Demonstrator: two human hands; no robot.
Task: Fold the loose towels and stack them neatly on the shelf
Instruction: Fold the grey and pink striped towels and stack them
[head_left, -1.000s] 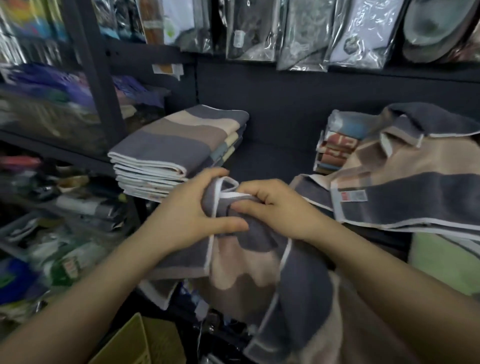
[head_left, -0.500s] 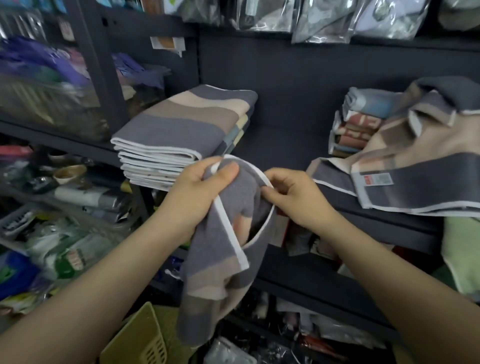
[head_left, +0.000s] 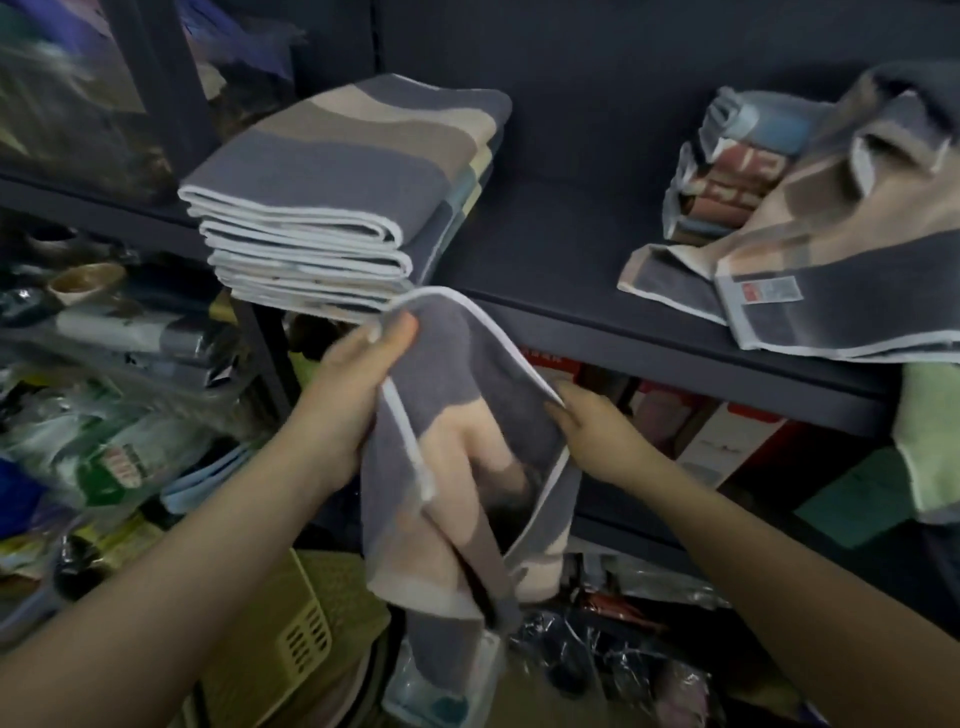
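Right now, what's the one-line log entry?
fold towel | left hand grips towel | right hand pinches edge | stack waiting

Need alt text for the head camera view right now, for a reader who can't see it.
Two bare hands hold a grey-and-beige towel below a dark shelf: left hand grips its top, right hand pinches its white edge. A folded stack sits on the shelf's left, loose towels on its right.

Two hands, left (head_left: 343, 410) and right (head_left: 597, 436), one held towel (head_left: 441, 395), one folded stack (head_left: 332, 208), one yellow basket (head_left: 296, 639)
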